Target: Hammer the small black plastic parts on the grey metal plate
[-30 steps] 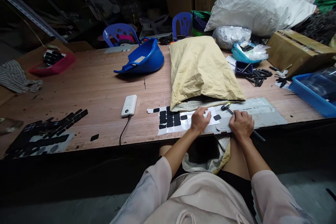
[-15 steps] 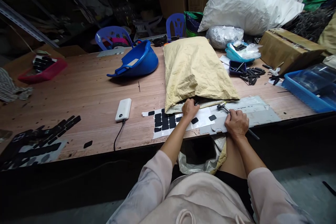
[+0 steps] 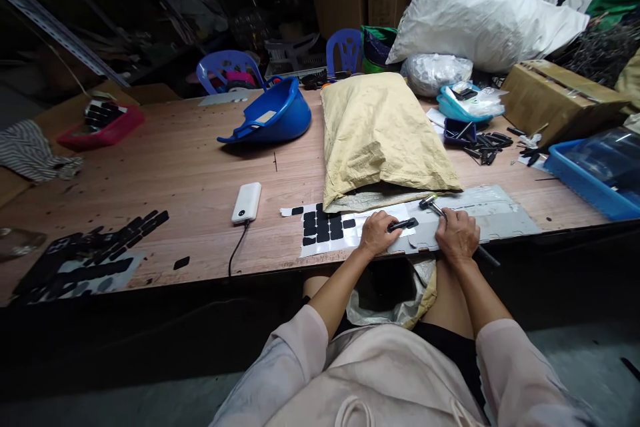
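My left hand (image 3: 379, 233) is closed on a small, long black part (image 3: 401, 225), held low over the right end of a white sheet (image 3: 353, 236). Rows of black rounded stickers (image 3: 324, 227) cover the sheet's left portion. My right hand (image 3: 459, 235) grips the shaft of a small hammer (image 3: 429, 201), whose metal head points forward and left above a grey board (image 3: 495, 207). Just beyond both hands lies a yellow woven sack (image 3: 385, 127), its mouth towards me; its contents are hidden.
A white power bank (image 3: 247, 203) with a cable lies to the left. Behind it sits a blue scoop-shaped basin (image 3: 280, 113). On the right are a blue tray (image 3: 590, 187), a cardboard box (image 3: 560, 97) and loose black parts (image 3: 490, 145). An open bag (image 3: 425, 293) hangs below the table edge.
My left hand has come out from the sack's mouth, moving right and nearer to me with the black part. My right hand stays on the hammer. The view has shifted slightly.
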